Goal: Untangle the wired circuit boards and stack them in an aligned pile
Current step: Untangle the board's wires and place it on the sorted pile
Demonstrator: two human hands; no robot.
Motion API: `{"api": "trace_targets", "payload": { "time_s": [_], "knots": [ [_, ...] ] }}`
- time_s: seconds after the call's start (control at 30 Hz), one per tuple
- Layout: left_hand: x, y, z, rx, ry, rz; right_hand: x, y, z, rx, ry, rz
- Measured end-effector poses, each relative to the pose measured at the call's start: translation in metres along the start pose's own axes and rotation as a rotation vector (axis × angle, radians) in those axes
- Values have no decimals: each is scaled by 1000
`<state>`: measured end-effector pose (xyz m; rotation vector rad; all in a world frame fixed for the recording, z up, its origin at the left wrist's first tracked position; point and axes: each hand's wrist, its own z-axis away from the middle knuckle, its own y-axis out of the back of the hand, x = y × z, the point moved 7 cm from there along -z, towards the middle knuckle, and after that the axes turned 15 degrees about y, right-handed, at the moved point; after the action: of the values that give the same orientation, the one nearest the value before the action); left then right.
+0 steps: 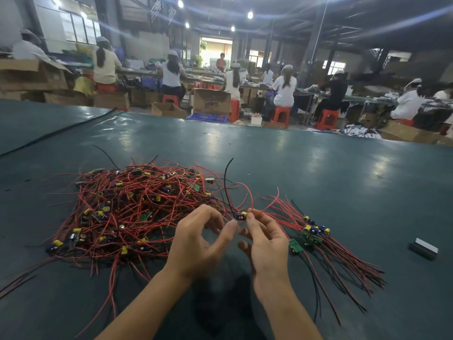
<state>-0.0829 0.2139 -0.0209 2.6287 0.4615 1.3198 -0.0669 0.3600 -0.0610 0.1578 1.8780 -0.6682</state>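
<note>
The table [306, 165] is left open from 12 to 2 o'clock. From 9 to 11 o'clock passage is blocked by the tangle [127, 212]; 3 o'clock is obstructed by boards [312, 235] and a block [424, 249].

Fingertips [250, 217] half hide the pinched board [240, 215], its parts too small to tell.

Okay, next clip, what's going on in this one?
A person is sorting at a green table. The right hand pinches one board, held beside the tangled heap on the left. The left hand curls close beside it; whether it grips anything is unclear. A small aligned pile lies to the right.
</note>
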Motion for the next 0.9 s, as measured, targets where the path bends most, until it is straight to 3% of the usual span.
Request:
{"api": "trace_targets", "payload": {
  "time_s": [0.13, 0.37, 0.6, 0.73, 0.9],
  "knots": [
    [-27, -15, -1, -121, 318, 83, -1, -8, 6, -81, 109, 164],
    [-25, -10, -1, -105, 195, -154, 6, -13, 11, -148, 67, 222],
    [-24, -6, -2, -29, 201, -227, 12, 2, 7, 67, -75, 43],
    [-33, -9, -3, -83, 314, -131, 15, 3, 7, 56, -123, 39],
    [-44, -24, -1, -328, 611, 253, 13, 0, 7, 9, -95, 43]
  ]
}}
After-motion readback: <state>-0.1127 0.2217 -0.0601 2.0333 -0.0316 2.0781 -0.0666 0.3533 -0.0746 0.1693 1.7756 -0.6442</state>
